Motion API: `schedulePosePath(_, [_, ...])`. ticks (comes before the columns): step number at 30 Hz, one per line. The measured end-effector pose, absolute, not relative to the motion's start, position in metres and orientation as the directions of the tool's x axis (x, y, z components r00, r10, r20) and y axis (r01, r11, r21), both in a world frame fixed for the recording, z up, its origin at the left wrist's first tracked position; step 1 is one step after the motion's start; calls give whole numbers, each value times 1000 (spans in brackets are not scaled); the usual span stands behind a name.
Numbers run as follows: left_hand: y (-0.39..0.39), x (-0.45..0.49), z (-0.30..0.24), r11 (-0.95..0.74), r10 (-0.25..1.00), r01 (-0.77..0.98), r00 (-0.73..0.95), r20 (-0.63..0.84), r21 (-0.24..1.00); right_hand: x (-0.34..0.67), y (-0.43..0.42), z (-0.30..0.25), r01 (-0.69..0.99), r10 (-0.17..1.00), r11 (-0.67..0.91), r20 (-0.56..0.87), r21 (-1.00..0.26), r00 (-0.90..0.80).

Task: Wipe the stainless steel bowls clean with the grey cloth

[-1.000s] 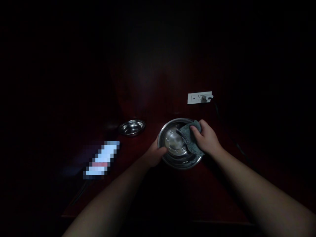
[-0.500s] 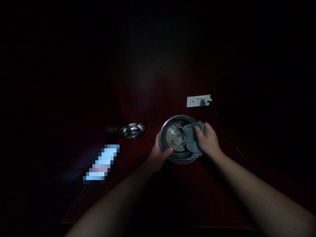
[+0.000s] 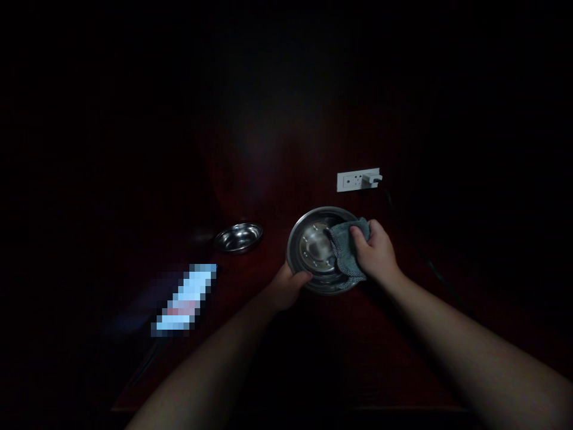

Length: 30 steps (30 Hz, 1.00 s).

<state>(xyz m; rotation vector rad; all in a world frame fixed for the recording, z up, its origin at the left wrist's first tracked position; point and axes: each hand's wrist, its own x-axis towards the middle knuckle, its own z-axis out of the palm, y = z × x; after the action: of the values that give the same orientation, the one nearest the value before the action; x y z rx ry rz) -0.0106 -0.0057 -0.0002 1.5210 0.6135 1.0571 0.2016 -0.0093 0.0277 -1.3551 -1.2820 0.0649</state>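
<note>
A shiny steel bowl (image 3: 313, 245) is held tilted above the dark red table, its inside facing me. My left hand (image 3: 286, 285) grips its lower left side, thumb over the rim and the other fingers hidden behind the bowl. In my right hand (image 3: 376, 252) is a grey-green cloth (image 3: 348, 246), pinched under the thumb and draped over the bowl's right rim and inner wall. Whether the right fingers also touch the bowl behind the cloth is hidden.
A smaller steel bowl (image 3: 239, 237) stands on the table (image 3: 250, 278) at the back left. Nearer on the left lies a bright, pixelated screen (image 3: 185, 301). A white wall socket (image 3: 358, 179) with a plug and a dark cable is beyond the bowl.
My left hand has shifted slightly down along the bowl's rim, and the bowl sits a touch further left. The right hand and cloth have barely moved.
</note>
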Motion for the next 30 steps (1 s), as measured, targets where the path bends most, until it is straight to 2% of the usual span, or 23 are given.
schedulePosePath(6, [-6,-12,3,-245,821,-147,494,286,958,204,-12,31,682,669,290,651,-672,357])
schedulePosePath(14, [-3,-17,6,-315,740,-203,558,375,927,212,-17,41,744,710,320,668,-587,223])
schedulePosePath(19, [-6,-17,3,-318,771,-182,522,365,931,209,-15,39,698,706,349,665,-625,243])
schedulePosePath(26, [-7,-11,-2,-378,798,-199,425,427,904,206,-10,32,594,638,350,649,-724,415])
schedulePosePath(30, [-9,-8,-4,-272,812,-186,482,329,944,202,-11,31,565,655,356,630,-744,417])
